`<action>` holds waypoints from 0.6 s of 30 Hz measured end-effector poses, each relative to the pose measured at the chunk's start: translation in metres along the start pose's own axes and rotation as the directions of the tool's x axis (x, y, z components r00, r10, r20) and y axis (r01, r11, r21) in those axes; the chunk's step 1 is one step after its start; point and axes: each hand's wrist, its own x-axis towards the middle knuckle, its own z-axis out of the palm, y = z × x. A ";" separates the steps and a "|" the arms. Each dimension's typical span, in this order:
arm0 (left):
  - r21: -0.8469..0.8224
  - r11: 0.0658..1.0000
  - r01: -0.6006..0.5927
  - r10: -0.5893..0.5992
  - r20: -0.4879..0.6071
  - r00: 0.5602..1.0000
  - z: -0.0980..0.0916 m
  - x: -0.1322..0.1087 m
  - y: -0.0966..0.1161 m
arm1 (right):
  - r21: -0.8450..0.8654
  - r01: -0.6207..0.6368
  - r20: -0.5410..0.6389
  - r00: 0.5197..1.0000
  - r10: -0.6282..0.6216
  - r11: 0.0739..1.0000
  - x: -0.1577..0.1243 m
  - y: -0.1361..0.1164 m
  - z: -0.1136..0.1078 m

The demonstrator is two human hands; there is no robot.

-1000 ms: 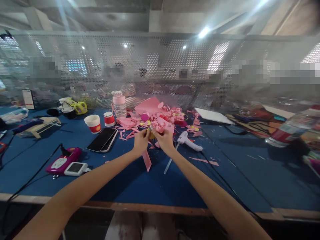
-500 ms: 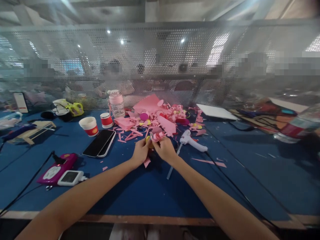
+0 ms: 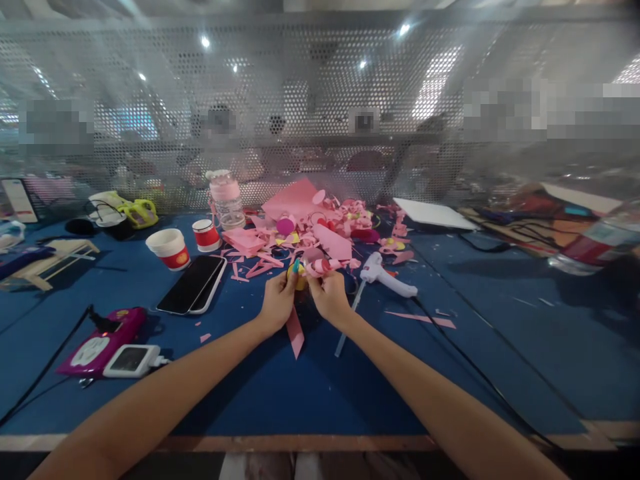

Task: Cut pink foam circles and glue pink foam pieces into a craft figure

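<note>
Both my hands meet over the blue table [image 3: 280, 387] near its middle. My left hand [image 3: 277, 301] is closed, pinching a small yellow piece and a pink paper strip [image 3: 295, 331] that hangs down below it. My right hand [image 3: 330, 297] is closed on a rolled pink paper curl [image 3: 320, 267] held right against the left fingers. Just behind them lies a heap of pink paper scraps and curls [image 3: 320, 227]. A white glue gun [image 3: 385, 275] lies just right of my right hand.
Two phones [image 3: 193, 285] lie left of my hands, with two paper cups [image 3: 169, 248] and a pink bottle [image 3: 225, 199] behind. A magenta device and white charger [image 3: 107, 347] sit at the left with cables. A perforated metal screen [image 3: 320, 100] backs the table; clutter is at the right.
My hands have stayed together on the paper piece, shifting a little while working it. The pink strip hangs longer below my left hand than half a second ago. The camera tilted down slightly.
</note>
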 end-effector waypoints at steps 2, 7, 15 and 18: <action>-0.016 1.000 0.010 -0.010 0.005 1.000 0.000 0.000 0.001 | 0.044 -0.043 -0.007 0.999 0.043 0.998 0.000 -0.001 0.001; -0.085 0.996 0.035 -0.033 0.019 0.999 0.001 0.000 0.002 | 0.108 -0.077 -0.014 0.997 0.079 0.991 0.000 -0.004 0.001; -0.192 0.971 0.142 -0.121 0.116 0.986 -0.002 0.003 0.006 | -0.096 0.123 0.004 0.992 -0.123 0.988 0.001 0.000 -0.002; -0.192 0.967 0.167 -0.150 0.102 0.983 -0.003 0.004 0.008 | -0.157 0.171 0.040 0.985 -0.166 0.973 0.002 0.001 -0.003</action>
